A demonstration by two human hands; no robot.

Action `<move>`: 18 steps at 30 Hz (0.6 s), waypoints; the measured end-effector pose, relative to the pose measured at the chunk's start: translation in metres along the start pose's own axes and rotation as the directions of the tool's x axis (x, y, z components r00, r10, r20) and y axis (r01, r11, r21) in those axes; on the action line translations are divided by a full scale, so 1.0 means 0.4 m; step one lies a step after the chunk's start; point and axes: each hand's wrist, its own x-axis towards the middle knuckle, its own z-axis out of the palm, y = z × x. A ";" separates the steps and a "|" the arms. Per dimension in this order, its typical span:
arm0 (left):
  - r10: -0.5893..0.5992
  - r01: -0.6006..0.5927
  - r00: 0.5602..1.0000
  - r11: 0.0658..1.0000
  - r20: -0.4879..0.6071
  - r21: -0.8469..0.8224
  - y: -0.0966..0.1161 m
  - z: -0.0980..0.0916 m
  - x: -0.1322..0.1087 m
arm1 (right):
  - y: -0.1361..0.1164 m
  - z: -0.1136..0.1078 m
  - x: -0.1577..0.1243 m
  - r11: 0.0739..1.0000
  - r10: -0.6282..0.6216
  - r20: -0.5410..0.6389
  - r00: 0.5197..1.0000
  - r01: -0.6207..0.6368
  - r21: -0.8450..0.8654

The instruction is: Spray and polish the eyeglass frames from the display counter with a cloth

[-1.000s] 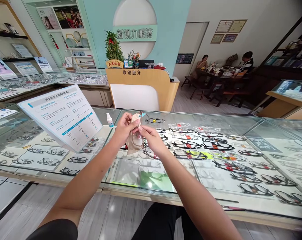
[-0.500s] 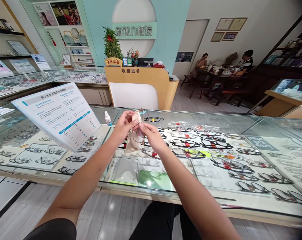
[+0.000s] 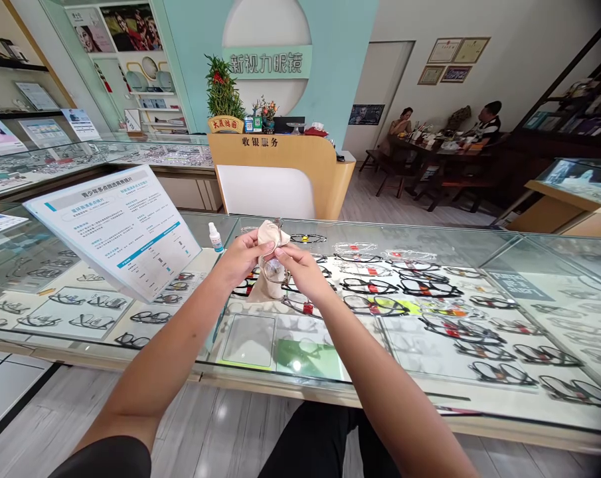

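Above the glass counter, my left hand (image 3: 241, 255) is closed on a cream cleaning cloth (image 3: 266, 285), pressing it against one lens of a pair of eyeglasses (image 3: 271, 270). The upper part of the cloth covers that lens, and the rest hangs down below the fingers. My right hand (image 3: 300, 264) pinches the thin-rimmed glasses near the middle of the frame. The other lens hangs below the fingers in front of the cloth. A small white spray bottle (image 3: 215, 237) with a blue label stands on the counter, left of my hands.
A large printed sign board (image 3: 115, 229) leans on the counter at left. Many eyeglass frames (image 3: 429, 287) lie in rows inside the glass display counter (image 3: 360, 388). Beyond are a wooden reception desk (image 3: 275, 156) and two people seated at a dark table (image 3: 439, 147).
The cloth has been shifted up and over the upper lens, bunching around it. My left hand has moved slightly down and left; my right hand stays nearly in place on the glasses.
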 end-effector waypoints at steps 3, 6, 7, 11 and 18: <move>0.006 -0.005 1.000 1.000 -0.024 0.022 -0.003 0.002 0.001 | 0.000 -0.002 0.001 1.000 -0.005 0.016 1.000 0.005 -0.007; -0.019 0.021 0.998 1.000 -0.058 0.022 -0.005 0.006 0.000 | -0.003 -0.003 0.000 1.000 0.002 0.030 1.000 -0.001 -0.015; -0.030 0.031 0.998 0.999 -0.062 0.013 -0.006 0.007 -0.001 | -0.005 -0.002 -0.001 1.000 0.000 0.036 0.999 0.001 -0.020; -0.050 0.047 0.997 0.998 -0.057 -0.041 -0.006 0.010 -0.005 | -0.010 0.002 -0.005 0.998 -0.030 0.051 0.998 0.033 -0.049; -0.121 0.121 0.993 0.991 -0.001 -0.058 0.003 0.005 -0.009 | -0.015 0.002 -0.008 0.977 -0.092 -0.074 0.993 0.076 -0.197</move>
